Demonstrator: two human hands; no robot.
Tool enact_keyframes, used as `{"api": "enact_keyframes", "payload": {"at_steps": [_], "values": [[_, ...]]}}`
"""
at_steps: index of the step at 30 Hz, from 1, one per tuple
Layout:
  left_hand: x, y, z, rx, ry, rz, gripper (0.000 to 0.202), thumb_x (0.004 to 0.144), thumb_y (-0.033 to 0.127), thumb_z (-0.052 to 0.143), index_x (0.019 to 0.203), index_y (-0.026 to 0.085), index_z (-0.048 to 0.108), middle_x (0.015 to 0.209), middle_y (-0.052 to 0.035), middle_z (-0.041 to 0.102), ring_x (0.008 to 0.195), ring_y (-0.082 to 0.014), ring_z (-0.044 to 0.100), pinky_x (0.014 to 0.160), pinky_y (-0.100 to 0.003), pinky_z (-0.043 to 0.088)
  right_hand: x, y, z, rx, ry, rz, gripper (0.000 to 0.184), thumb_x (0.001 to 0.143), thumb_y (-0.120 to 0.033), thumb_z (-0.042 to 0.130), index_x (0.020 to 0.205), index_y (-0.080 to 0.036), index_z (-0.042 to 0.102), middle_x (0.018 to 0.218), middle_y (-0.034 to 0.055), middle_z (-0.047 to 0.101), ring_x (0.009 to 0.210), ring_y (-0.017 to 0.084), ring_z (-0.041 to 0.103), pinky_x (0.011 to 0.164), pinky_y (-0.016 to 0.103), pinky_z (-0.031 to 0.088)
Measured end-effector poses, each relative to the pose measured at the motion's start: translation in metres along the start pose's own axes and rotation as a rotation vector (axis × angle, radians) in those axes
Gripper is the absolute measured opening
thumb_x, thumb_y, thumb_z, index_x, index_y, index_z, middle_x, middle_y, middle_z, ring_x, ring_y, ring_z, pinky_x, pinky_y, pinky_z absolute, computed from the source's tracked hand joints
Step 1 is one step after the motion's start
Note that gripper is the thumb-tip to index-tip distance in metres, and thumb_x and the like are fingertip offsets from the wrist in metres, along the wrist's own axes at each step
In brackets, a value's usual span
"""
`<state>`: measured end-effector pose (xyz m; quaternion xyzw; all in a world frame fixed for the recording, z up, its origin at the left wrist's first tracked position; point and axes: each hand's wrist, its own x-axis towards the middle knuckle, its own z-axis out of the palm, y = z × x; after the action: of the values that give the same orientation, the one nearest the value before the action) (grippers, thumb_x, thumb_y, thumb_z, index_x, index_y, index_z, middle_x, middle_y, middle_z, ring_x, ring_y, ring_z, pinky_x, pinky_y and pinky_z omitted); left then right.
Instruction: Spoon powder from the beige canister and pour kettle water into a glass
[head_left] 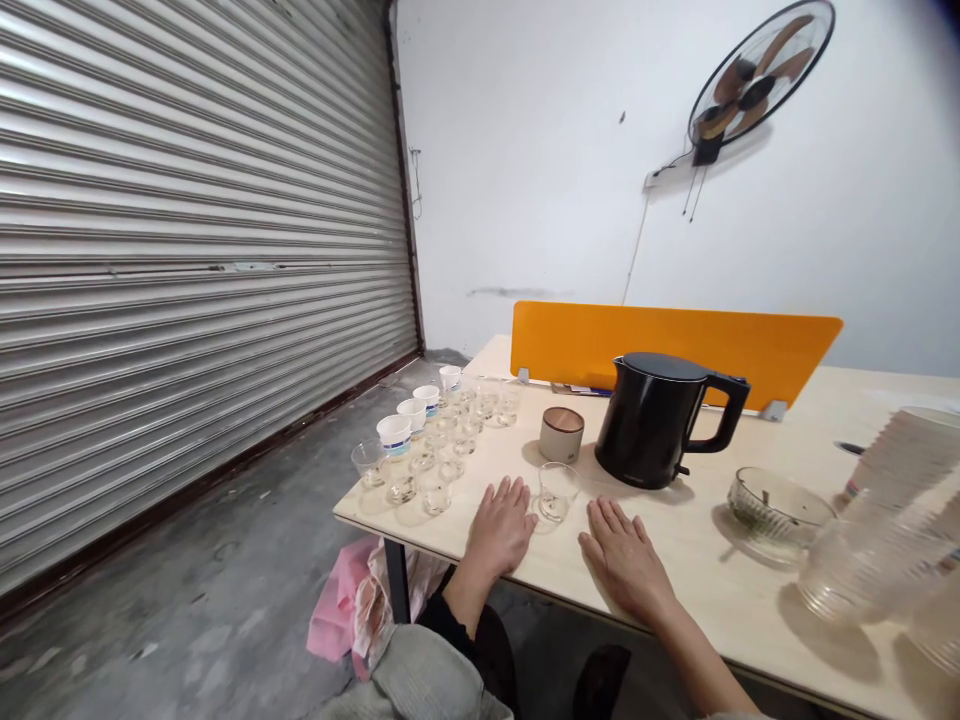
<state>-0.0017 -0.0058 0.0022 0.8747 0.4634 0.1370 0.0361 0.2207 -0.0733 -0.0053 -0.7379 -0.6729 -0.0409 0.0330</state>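
My left hand [501,527] lies flat on the pale wooden table [510,452], palm down and fingers stretched out. Just right of its thumb stands a clear plastic cup [556,494], upright. On the cup's other side my right hand [624,552] rests flat too, fingers extended and holding nothing. Behind the cup are a small grey canister [561,436] with a wooden lid and a black electric kettle [651,420], its handle to the right. Rows of clear plastic cups [436,490] and several white paper cups [394,434] stand left of my left hand.
A glass ashtray [780,508] sits right of my right hand. Stacks of clear plastic cups [862,570] lie or lean at the right edge. An orange divider panel [660,335] runs behind the kettle. A pink bag [341,605] is under the table's left corner.
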Motion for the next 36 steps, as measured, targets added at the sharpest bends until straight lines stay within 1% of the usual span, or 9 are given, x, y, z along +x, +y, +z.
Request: {"api": "enact_keyframes", "payload": {"at_steps": [3, 6, 9, 14, 18, 21, 27, 31, 36], "values": [[-0.001, 0.0, 0.001, -0.029, 0.025, -0.001, 0.06, 0.108, 0.044, 0.024, 0.159, 0.017, 0.039, 0.168, -0.0065, 0.032, 0.158, -0.0264, 0.023, 0.13, -0.049, 0.02, 0.006, 0.004, 0.006, 0.101, 0.077, -0.001, 0.07, 0.1, -0.048, 0.037, 0.158, -0.009, 0.04, 0.165, 0.0145, 0.037, 0.155, 0.031, 0.029, 0.127, 0.053, 0.02], [-0.001, -0.001, 0.004, -0.063, 0.081, -0.011, 0.059, 0.109, 0.044, 0.025, 0.155, 0.014, 0.043, 0.167, -0.0094, 0.036, 0.158, -0.0279, 0.024, 0.13, -0.048, 0.021, 0.018, 0.002, 0.011, 0.297, 0.166, 0.003, 0.076, 0.093, -0.055, 0.049, 0.154, -0.01, 0.045, 0.157, 0.019, 0.05, 0.147, 0.034, 0.043, 0.121, 0.048, 0.034], [0.001, -0.001, 0.007, -0.096, 0.145, -0.048, 0.055, 0.108, 0.041, 0.03, 0.152, 0.011, 0.047, 0.166, -0.0125, 0.038, 0.157, -0.0296, 0.025, 0.129, -0.046, 0.024, 0.034, -0.011, 0.013, 0.573, 0.231, -0.005, 0.078, 0.087, -0.062, 0.056, 0.149, -0.016, 0.051, 0.146, 0.0177, 0.06, 0.136, 0.034, 0.055, 0.11, 0.045, 0.046], [0.002, -0.002, 0.012, -0.172, 0.222, -0.094, 0.046, 0.106, 0.033, 0.04, 0.144, 0.01, 0.053, 0.159, -0.0145, 0.047, 0.154, -0.0308, 0.032, 0.127, -0.046, 0.028, 0.054, -0.031, 0.009, 0.832, 0.259, 0.114, 0.075, 0.078, -0.064, 0.065, 0.137, -0.018, 0.06, 0.128, 0.0149, 0.07, 0.119, 0.033, 0.066, 0.101, 0.045, 0.05], [0.001, 0.001, 0.009, -0.227, 0.257, -0.094, 0.037, 0.105, 0.031, 0.046, 0.135, 0.013, 0.059, 0.148, -0.0136, 0.055, 0.144, -0.0307, 0.043, 0.125, -0.046, 0.029, 0.066, -0.036, 0.0, 0.854, 0.277, 0.125, 0.067, 0.072, -0.064, 0.069, 0.121, -0.018, 0.067, 0.118, 0.0143, 0.073, 0.11, 0.034, 0.068, 0.095, 0.044, 0.05], [0.0, 0.003, 0.005, -0.261, 0.28, -0.107, 0.029, 0.102, 0.03, 0.053, 0.124, 0.016, 0.064, 0.134, -0.0117, 0.061, 0.13, -0.0293, 0.051, 0.116, -0.045, 0.038, 0.079, -0.042, -0.012, 0.867, 0.323, 0.106, 0.07, 0.069, -0.066, 0.07, 0.119, -0.017, 0.068, 0.114, 0.013, 0.073, 0.101, 0.032, 0.068, 0.09, 0.043, 0.05], [-0.002, 0.004, -0.003, -0.308, 0.287, -0.109, 0.025, 0.097, 0.026, 0.059, 0.117, 0.013, 0.067, 0.126, -0.0123, 0.061, 0.12, -0.0309, 0.051, 0.108, -0.045, 0.042, 0.124, -0.081, -0.036, 0.827, 0.364, 0.053, 0.068, 0.071, -0.065, 0.067, 0.115, -0.013, 0.069, 0.08, 0.0048, 0.069, 0.077, 0.025, 0.064, 0.074, 0.036, 0.047], [0.0, 0.004, -0.005, -0.305, 0.262, -0.11, 0.025, 0.096, 0.026, 0.059, 0.115, 0.012, 0.069, 0.123, -0.0135, 0.062, 0.119, -0.0317, 0.051, 0.107, -0.046, 0.043, 0.162, -0.104, -0.037, 0.775, 0.335, 0.074, 0.07, 0.073, -0.061, 0.066, 0.121, -0.011, 0.065, 0.083, 0.0049, 0.07, 0.079, 0.024, 0.065, 0.074, 0.033, 0.045], [0.002, 0.005, -0.002, -0.294, 0.272, -0.127, 0.029, 0.098, 0.032, 0.06, 0.117, 0.013, 0.069, 0.123, -0.0121, 0.063, 0.121, -0.0309, 0.05, 0.113, -0.048, 0.039, 0.202, -0.11, -0.028, 0.726, 0.309, 0.113, 0.061, 0.074, -0.054, 0.069, 0.12, -0.013, 0.065, 0.079, 0.0031, 0.069, 0.078, 0.024, 0.065, 0.069, 0.031, 0.042]]}}
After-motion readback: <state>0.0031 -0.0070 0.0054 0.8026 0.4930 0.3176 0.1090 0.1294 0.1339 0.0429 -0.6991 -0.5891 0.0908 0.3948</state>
